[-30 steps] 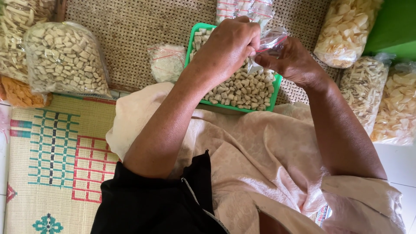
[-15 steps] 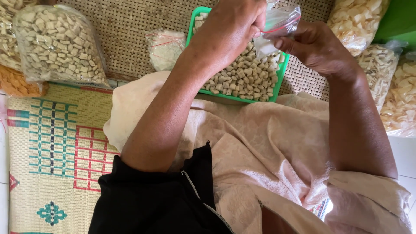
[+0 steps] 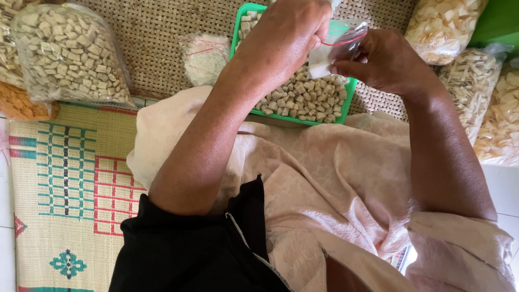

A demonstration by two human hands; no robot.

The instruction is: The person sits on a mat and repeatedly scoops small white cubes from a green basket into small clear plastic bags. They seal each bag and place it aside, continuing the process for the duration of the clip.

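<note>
At the far left edge, around nine o'clock, an orange snack bag peeks out beneath a large clear bag of pale cracker cubes lying at about ten o'clock on the brown woven mat. Below them, from eight to seven o'clock, spreads a cream patterned mat with teal and red line designs.

Toward eleven o'clock, a small stack of empty zip pouches with red seal lines lies just beside the left wall of the green tray.

At twelve o'clock the green tray holds loose beige cracker cubes. Above it the left hand is curled, fingers pinching the top edge of a small clear zip pouch with a red seal line. Just to its right, near one o'clock, the right hand grips the opposite side of the same pouch, thumb and fingers closed on the plastic. The pouch hangs over the upper right part of the tray, between the two hands; whether it holds anything I cannot tell.

From one to three o'clock, several clear bags of pale chips crowd the right edge. A pinkish cloth covers the lap from five to six o'clock.
</note>
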